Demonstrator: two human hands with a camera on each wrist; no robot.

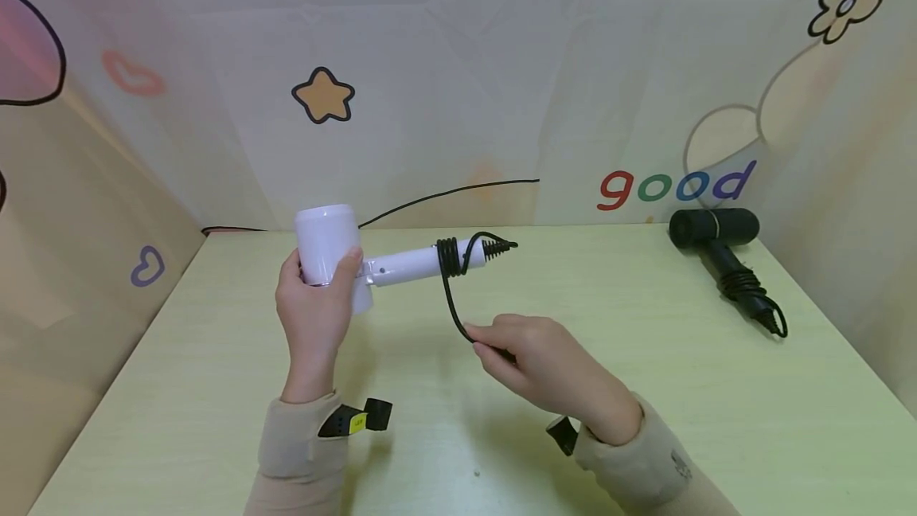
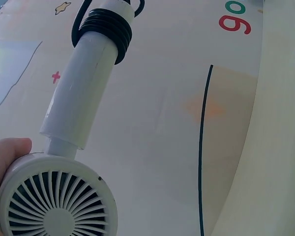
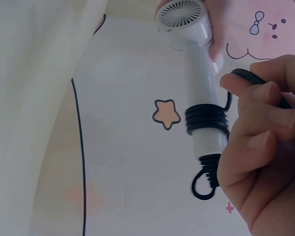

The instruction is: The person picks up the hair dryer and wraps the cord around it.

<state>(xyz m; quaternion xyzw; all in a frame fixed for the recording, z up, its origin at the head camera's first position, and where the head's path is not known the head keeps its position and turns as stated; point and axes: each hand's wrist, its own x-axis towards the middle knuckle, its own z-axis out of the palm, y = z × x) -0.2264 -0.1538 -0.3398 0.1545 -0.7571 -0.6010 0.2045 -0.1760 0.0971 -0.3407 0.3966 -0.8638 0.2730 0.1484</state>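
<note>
A white hair dryer (image 1: 404, 267) is held above the table, its handle pointing right. My left hand (image 1: 315, 305) grips it round the barrel, thumb across the near side. Several turns of its black cord (image 1: 449, 257) wrap the handle near the end. From these turns a length runs down to my right hand (image 1: 533, 357), which pinches it between thumb and fingers. In the left wrist view the slatted round grille (image 2: 59, 221) of the dryer faces the camera. The right wrist view shows the curled fingers (image 3: 255, 152) of the right hand round the cord.
A black hair dryer (image 1: 716, 229) lies at the table's back right, its cord wound round its handle. The pale table (image 1: 215, 420) meets a printed cloth backdrop (image 1: 458, 102) at the back and sides. Each wrist wears a small black camera on a strap.
</note>
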